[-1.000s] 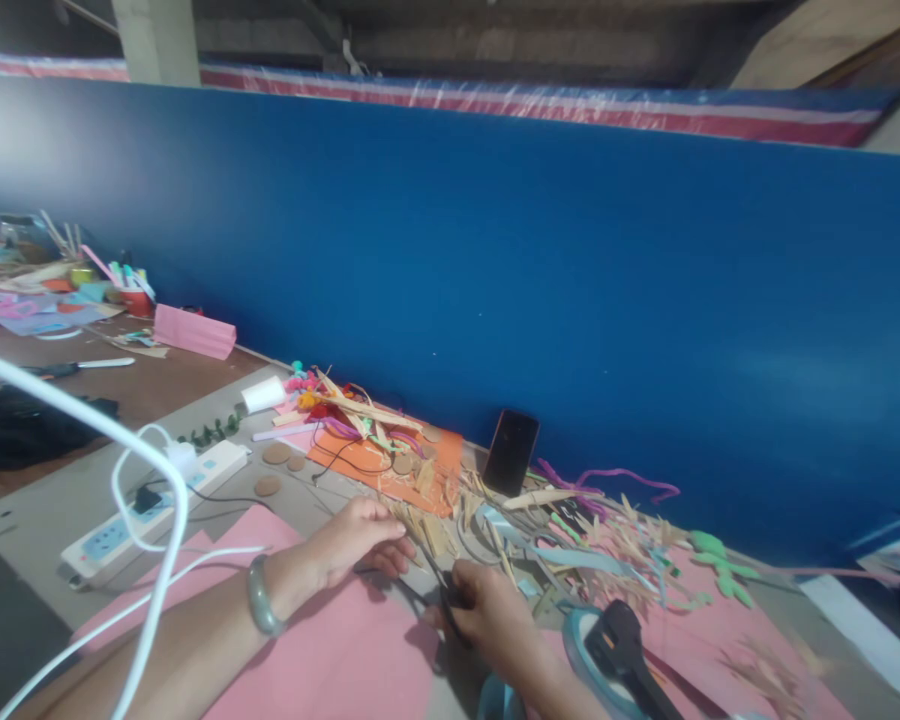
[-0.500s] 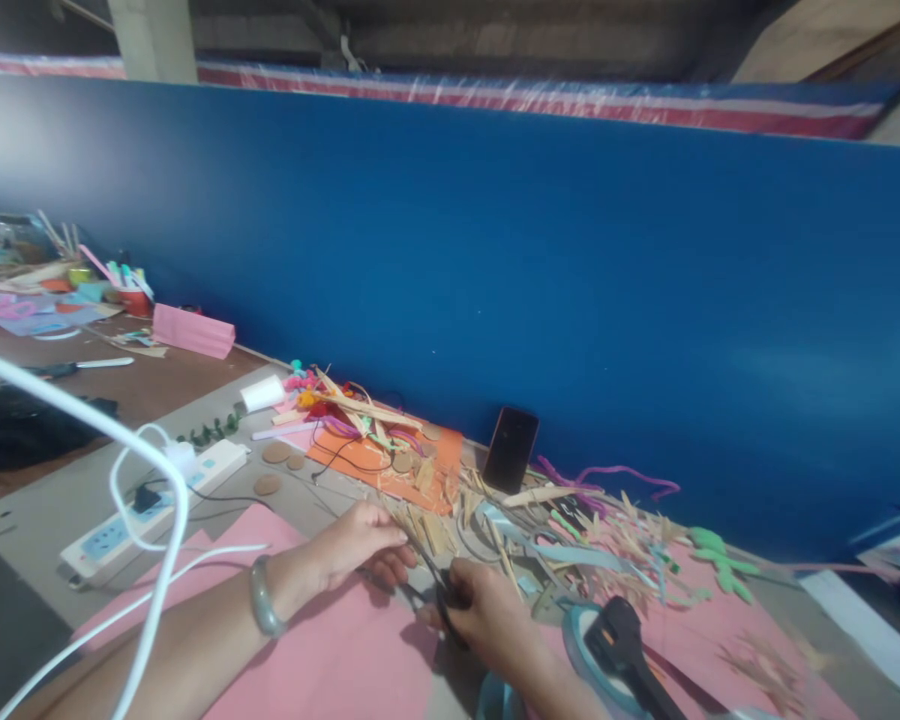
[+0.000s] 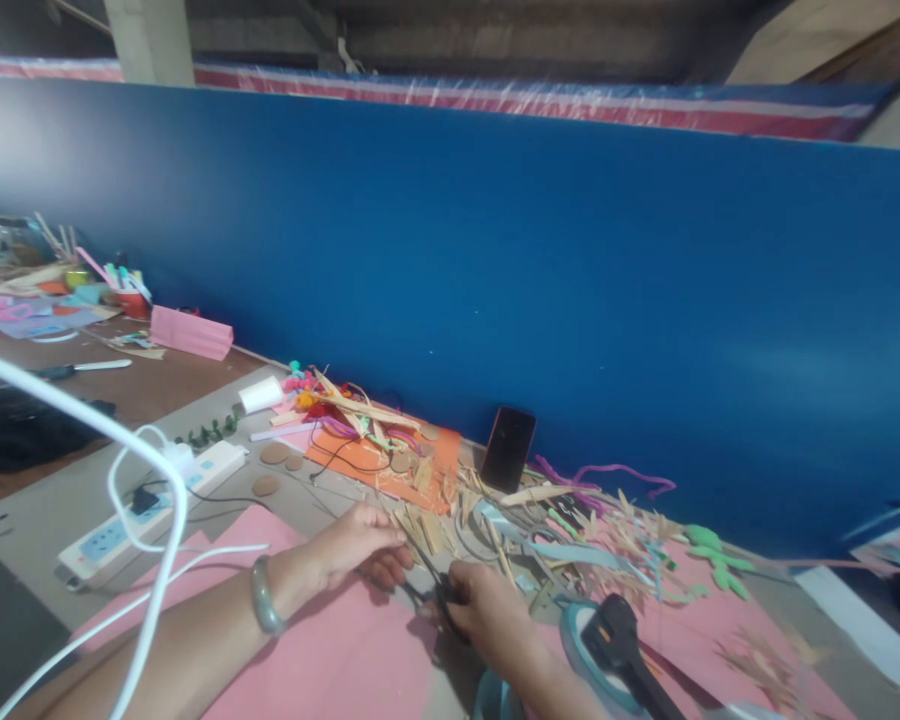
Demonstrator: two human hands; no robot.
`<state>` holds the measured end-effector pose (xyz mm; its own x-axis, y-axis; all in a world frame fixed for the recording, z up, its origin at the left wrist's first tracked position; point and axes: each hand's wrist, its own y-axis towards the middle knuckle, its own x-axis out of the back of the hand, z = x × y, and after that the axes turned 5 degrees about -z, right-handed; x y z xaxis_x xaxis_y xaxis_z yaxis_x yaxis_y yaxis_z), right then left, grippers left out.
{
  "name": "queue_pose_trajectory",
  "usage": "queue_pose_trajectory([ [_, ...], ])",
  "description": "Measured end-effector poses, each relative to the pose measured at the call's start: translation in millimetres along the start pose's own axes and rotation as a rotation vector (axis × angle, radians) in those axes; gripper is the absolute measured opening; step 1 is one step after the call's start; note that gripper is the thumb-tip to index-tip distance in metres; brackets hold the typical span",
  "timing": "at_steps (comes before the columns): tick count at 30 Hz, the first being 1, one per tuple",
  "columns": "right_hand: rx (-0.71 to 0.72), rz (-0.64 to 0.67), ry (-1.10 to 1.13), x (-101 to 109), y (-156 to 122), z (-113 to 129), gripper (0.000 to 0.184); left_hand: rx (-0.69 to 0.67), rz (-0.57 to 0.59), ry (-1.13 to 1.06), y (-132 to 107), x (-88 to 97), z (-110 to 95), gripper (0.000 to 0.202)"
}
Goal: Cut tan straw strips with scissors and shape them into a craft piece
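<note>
My right hand [image 3: 487, 605] is closed around the handles of a pair of dark scissors [image 3: 442, 600]. The blades point up and left, toward the fingers of my left hand [image 3: 367, 548]. Those fingers are pinched together; what lies between them is too small and blurred to make out. A grey-green bangle [image 3: 268, 597] circles my left wrist. Under both hands spreads pink paper [image 3: 330, 660], and pale straw-like pieces [image 3: 436, 532] lie just beyond the fingertips.
A phone [image 3: 508, 448] leans against the blue partition [image 3: 435, 250]. Scraps and an orange sheet [image 3: 356, 477] lie ahead. To the right, a black glue gun [image 3: 621, 640] rests over a tape roll [image 3: 576, 640]. A power strip [image 3: 157, 510] and white cable [image 3: 166, 570] are at left.
The scissors' blades look slightly farther apart than before. Both hands keep nearly the same place, and the view has shifted very slightly.
</note>
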<state>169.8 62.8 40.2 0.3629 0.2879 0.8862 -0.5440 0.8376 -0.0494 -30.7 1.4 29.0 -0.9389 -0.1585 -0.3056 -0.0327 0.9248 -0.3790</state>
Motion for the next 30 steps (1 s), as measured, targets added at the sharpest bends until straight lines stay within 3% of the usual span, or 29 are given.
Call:
queue_pose_trajectory([
  [5, 0.005, -0.010, -0.044, -2, 1, -2, 0.030, 0.004, -0.005, 0.041, 1, 0.8, 1, 0.026],
  [11, 0.035, -0.012, 0.045, -6, 3, -8, 0.035, -0.016, -0.014, 0.201, 1, 6.4, -6, 0.022],
  [17, 0.066, -0.163, 0.302, -7, 7, -10, 0.043, -0.348, -0.274, 0.475, 6, 16.5, -22, 0.026],
  [20, 0.076, -0.240, 0.395, -10, 8, -11, 0.042, -0.400, -0.268, 0.563, 9, 21.0, -19, 0.026],
  [26, 0.098, -0.298, 0.499, -13, 9, -16, 0.032, -0.646, -0.179, 0.937, 8, 19.7, -9, 0.020],
  [30, 0.119, -0.305, 0.498, -14, 10, -17, 0.031, -0.641, -0.178, 1.027, 6, 16.6, -9, 0.023],
])
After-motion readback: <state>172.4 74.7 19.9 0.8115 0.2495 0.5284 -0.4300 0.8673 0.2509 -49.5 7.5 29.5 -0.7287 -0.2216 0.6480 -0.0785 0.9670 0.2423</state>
